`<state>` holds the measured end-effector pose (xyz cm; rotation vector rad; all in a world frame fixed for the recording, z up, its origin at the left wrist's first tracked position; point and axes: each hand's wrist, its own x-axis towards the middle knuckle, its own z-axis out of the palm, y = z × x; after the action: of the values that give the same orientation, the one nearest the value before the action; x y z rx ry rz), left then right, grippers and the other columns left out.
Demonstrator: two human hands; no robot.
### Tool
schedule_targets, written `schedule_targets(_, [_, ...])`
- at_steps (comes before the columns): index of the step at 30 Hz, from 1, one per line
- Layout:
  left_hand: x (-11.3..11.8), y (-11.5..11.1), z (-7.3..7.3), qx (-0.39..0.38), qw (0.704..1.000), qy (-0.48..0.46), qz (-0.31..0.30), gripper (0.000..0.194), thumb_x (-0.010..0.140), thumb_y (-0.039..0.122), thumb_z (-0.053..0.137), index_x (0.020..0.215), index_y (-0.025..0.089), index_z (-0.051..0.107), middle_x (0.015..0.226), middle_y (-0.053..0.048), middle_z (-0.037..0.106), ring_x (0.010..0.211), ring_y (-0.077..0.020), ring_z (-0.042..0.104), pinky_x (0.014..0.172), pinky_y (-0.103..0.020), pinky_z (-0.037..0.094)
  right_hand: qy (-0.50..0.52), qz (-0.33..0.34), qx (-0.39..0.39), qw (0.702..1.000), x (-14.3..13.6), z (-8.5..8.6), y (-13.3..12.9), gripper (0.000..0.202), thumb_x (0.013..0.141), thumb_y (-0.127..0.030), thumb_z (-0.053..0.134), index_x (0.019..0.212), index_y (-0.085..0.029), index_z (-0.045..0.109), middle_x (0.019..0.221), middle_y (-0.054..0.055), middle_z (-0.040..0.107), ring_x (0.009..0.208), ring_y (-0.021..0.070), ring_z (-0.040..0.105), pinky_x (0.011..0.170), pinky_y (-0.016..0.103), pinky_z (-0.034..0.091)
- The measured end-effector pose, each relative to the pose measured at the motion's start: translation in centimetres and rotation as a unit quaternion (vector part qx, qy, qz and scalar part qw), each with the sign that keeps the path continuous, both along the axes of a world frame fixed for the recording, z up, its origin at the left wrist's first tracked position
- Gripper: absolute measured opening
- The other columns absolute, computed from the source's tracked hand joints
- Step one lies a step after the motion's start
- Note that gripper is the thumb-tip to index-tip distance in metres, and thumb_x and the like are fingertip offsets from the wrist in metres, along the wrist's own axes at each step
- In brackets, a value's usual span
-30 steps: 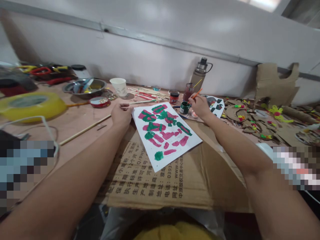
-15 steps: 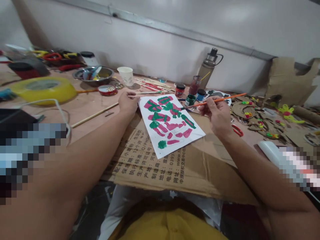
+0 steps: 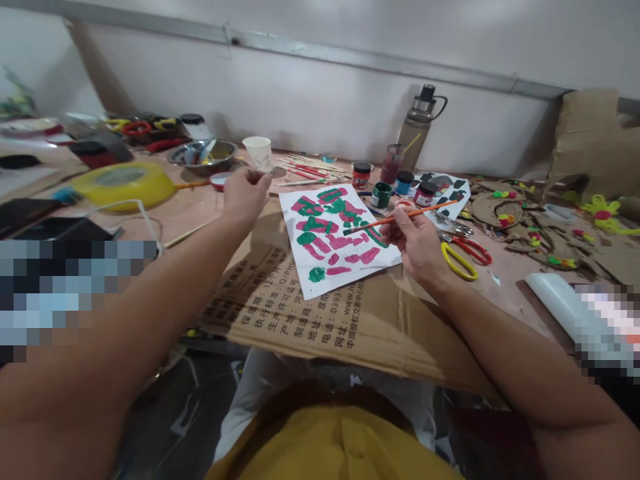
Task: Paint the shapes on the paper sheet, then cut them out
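Note:
My right hand (image 3: 417,247) grips an orange paintbrush (image 3: 425,209), its dark tip above the white paper (image 3: 320,288). Green and magenta painted patches cover much of that sheet, which lies on a brown cardboard piece (image 3: 380,340). Past the paper's upper left corner is my left hand (image 3: 246,197), its fingers pinched together; I cannot make out whether anything is between them. A white paper cup (image 3: 259,153) stands just behind it. Beyond the paper sits an open jar of green paint (image 3: 382,195), near a red-labelled jar (image 3: 361,175) and a blue jar (image 3: 403,183).
Scissors with yellow and red handles (image 3: 460,260) lie right of my right hand. A grey bottle (image 3: 419,130) stands by the wall. Leftward are a yellow tape roll (image 3: 125,185) and a metal bowl (image 3: 225,157). Thin sticks (image 3: 310,167) lie behind the paper.
My left hand has moved off the paper's corner toward the cup. My right hand has shifted slightly left and down, bringing the brush tip lower over the sheet. The view has shifted.

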<state>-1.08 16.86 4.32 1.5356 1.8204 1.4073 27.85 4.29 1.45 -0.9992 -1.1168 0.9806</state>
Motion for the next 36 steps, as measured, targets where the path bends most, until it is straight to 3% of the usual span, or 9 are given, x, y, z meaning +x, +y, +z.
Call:
schedule_targets(2, [0.7, -3.5, 0.4, 0.039, 0.997, 0.045, -0.042, 0.012, 0.098, 0.008, 0.071, 0.091, 0.018, 0.069, 0.089, -0.002, 0.071, 0.085, -0.0188, 0.066, 0.09, -0.035, 0.055, 0.001, -0.008, 0.0, 1.0, 0.4, 0.0, 0.3, 0.046, 0.091, -0.069, 0.081, 0.091, -0.028, 0.061, 0.074, -0.003, 0.073, 0.064, 0.016, 0.069, 0.062, 0.031, 0.06])
schedule_targets(5, [1.9, -9.7, -0.7, 0.074, 0.975, 0.145, -0.149, 0.012, 0.096, 0.013, 0.074, 0.095, 0.024, 0.075, 0.092, -0.003, 0.074, 0.085, -0.0233, 0.07, 0.086, -0.039, 0.059, 0.018, -0.032, -0.009, 0.999, 1.0, 0.1, 1.0, 0.04, 0.097, -0.063, 0.079, 0.09, -0.028, 0.062, 0.074, -0.003, 0.073, 0.063, 0.0158, 0.068, 0.062, 0.031, 0.059])
schedule_targets(8, [2.3, -14.9, -2.8, 0.12, 0.913, 0.232, -0.314, 0.012, 0.095, 0.019, 0.078, 0.098, 0.031, 0.078, 0.097, -0.004, 0.078, 0.093, -0.0277, 0.074, 0.088, -0.043, 0.063, 0.053, -0.064, -0.023, 0.996, 1.4, 0.2, 1.3, 0.036, 0.099, -0.055, 0.079, 0.086, -0.026, 0.063, 0.071, -0.002, 0.072, 0.06, 0.0144, 0.067, 0.059, 0.028, 0.057])
schedule_targets(12, [2.3, -18.8, -4.2, 0.233, 0.817, 0.334, -0.408, 0.018, 0.109, 0.018, 0.061, 0.114, 0.019, 0.078, 0.104, -0.009, 0.081, 0.095, -0.026, 0.075, 0.086, -0.041, 0.063, 0.101, -0.059, -0.021, 0.993, 0.9, 0.3, 1.1, 0.035, 0.096, -0.049, 0.085, 0.084, -0.024, 0.063, 0.068, -0.005, 0.071, 0.057, 0.0115, 0.065, 0.056, 0.024, 0.053])
schedule_targets(17, [3.3, -20.7, -4.1, 0.258, 0.779, 0.397, -0.411, 0.03, 0.11, 0.026, 0.065, 0.133, 0.008, 0.074, 0.126, -0.017, 0.081, 0.112, -0.0314, 0.076, 0.096, -0.045, 0.063, 0.061, -0.039, -0.005, 0.997, -0.1, -0.1, 0.6, 0.039, 0.094, -0.055, 0.086, 0.085, -0.024, 0.064, 0.068, -0.005, 0.072, 0.057, 0.0119, 0.065, 0.056, 0.025, 0.053])
schedule_targets(23, [5.1, -21.3, -4.1, 0.173, 0.766, 0.463, -0.411, 0.057, 0.108, 0.049, 0.07, 0.144, 0.004, 0.07, 0.148, -0.024, 0.072, 0.132, -0.0385, 0.071, 0.11, -0.051, 0.058, 0.014, -0.016, 0.03, 0.999, -0.1, -0.8, 0.3, 0.048, 0.086, -0.065, 0.088, 0.086, -0.025, 0.063, 0.068, -0.004, 0.073, 0.058, 0.0133, 0.066, 0.058, 0.028, 0.054])
schedule_targets(28, [5.2, -21.0, -4.0, 0.121, 0.769, 0.464, -0.422, 0.063, 0.109, 0.055, 0.066, 0.147, 0.005, 0.068, 0.149, -0.023, 0.072, 0.135, -0.0376, 0.069, 0.114, -0.05, 0.055, 0.011, -0.014, 0.036, 0.999, 0.0, -0.7, 0.4, 0.049, 0.086, -0.067, 0.088, 0.091, -0.025, 0.063, 0.068, -0.005, 0.073, 0.058, 0.0135, 0.066, 0.057, 0.027, 0.054])
schedule_targets(36, [2.7, -20.7, -3.3, 0.11, 0.789, 0.457, -0.396, 0.048, 0.107, 0.043, 0.073, 0.145, 0.014, 0.069, 0.132, -0.016, 0.079, 0.116, -0.0322, 0.076, 0.1, -0.046, 0.059, -0.048, 0.006, 0.053, 0.997, -0.1, 0.2, -0.6, 0.05, 0.089, -0.07, 0.084, 0.085, -0.024, 0.066, 0.07, -0.002, 0.074, 0.061, 0.0135, 0.067, 0.06, 0.028, 0.058])
